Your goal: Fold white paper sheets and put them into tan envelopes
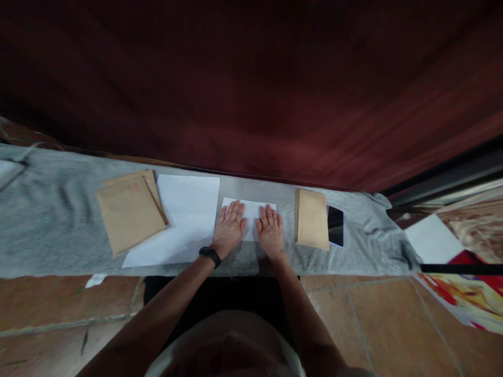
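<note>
A small white sheet of paper [251, 212], perhaps folded, lies flat on the grey cloth in front of me. My left hand [230, 226] rests palm down on its left part, fingers stretched out, a black band on the wrist. On the right part lies my right hand [270, 228], also flat with fingers extended. Neither hand grips anything. Left of my left hand are larger white paper sheets [188, 209]. To the right of my right hand sits a small stack of brown envelopes [313, 219].
Bigger brown envelopes [131, 214] overlap the white sheets at the left, with a thin brown stick [154, 199] across them. A phone [335, 226] lies beside the right stack. Grey cloth [369, 230] covers the long surface. Behind it hangs a dark red curtain [251, 104].
</note>
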{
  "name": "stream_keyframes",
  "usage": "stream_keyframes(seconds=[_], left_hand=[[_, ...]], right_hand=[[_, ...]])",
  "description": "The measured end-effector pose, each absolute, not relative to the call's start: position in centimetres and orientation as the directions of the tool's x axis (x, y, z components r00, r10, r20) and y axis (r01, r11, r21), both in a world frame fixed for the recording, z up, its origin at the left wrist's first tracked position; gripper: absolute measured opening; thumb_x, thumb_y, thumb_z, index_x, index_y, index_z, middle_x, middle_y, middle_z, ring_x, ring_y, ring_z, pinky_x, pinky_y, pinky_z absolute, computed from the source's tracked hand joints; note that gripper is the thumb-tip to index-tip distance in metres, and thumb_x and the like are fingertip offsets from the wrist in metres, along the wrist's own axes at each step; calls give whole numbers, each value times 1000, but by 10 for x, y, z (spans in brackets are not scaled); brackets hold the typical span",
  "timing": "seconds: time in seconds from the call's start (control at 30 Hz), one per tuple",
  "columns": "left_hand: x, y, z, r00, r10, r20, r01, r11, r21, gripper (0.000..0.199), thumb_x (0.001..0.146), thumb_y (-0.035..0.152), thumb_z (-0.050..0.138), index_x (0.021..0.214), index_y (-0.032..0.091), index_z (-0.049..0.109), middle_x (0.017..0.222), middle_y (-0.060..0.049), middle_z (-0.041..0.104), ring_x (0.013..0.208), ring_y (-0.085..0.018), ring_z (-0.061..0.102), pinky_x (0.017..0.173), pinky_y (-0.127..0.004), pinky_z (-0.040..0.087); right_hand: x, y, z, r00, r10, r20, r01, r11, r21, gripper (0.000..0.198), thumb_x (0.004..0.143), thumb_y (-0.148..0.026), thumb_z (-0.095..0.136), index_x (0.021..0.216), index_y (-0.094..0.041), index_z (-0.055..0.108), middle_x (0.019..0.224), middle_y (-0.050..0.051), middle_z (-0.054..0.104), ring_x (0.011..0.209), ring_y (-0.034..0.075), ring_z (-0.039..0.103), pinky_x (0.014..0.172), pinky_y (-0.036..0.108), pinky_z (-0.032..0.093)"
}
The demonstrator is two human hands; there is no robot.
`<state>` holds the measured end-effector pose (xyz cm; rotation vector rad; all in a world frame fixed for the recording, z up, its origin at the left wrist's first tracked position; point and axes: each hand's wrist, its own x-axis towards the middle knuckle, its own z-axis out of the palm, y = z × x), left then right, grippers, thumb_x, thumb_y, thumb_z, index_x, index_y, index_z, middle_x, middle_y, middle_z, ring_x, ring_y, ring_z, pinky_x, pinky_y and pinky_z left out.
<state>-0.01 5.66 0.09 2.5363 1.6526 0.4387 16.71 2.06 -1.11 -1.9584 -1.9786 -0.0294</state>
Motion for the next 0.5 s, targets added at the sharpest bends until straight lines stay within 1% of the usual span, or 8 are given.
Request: stream_keyframes(seconds=[0.17, 0.37, 0.43, 0.5], left_hand=[[-3, 52, -3, 346, 914, 213, 887, -393, 242, 61, 103, 35, 29, 157, 5, 32, 163, -18, 34, 155, -27, 23, 127, -50, 17], [-7, 41, -2, 302, 927, 221, 896, -355, 266, 61, 103, 33, 29, 155, 1, 34, 163, -21, 34, 154, -29, 25, 126, -50, 22], [0, 34, 0, 322, 920, 222, 883, -377, 280, 61, 104, 33, 28, 155, 1, 33, 162, -21, 34, 155, -29, 25, 125, -50, 25], [10, 26, 4, 392, 893, 220, 847, -444, 293, 60, 104, 34, 28, 156, 3, 32, 163, -19, 35, 155, -27, 25, 125, -49, 26]], right_hand=[[182, 13, -13, 51, 970, 238, 978, 0, -210, 53, 108, -35, 34, 158, -18, 36, 163, 14, 35, 151, 29, 32, 122, 52, 23], [187, 8, -13, 70, 970, 235, 975, -16, -221, 53, 109, -33, 30, 159, -19, 33, 164, 12, 35, 151, 27, 32, 123, 52, 21], [187, 8, -13, 71, 971, 228, 974, -19, -224, 53, 109, -33, 29, 160, -18, 32, 164, 11, 34, 152, 27, 31, 123, 52, 21], [187, 8, -12, 69, 974, 215, 975, -20, -221, 53, 109, -33, 29, 160, -18, 31, 164, 12, 33, 152, 27, 29, 123, 52, 20]])
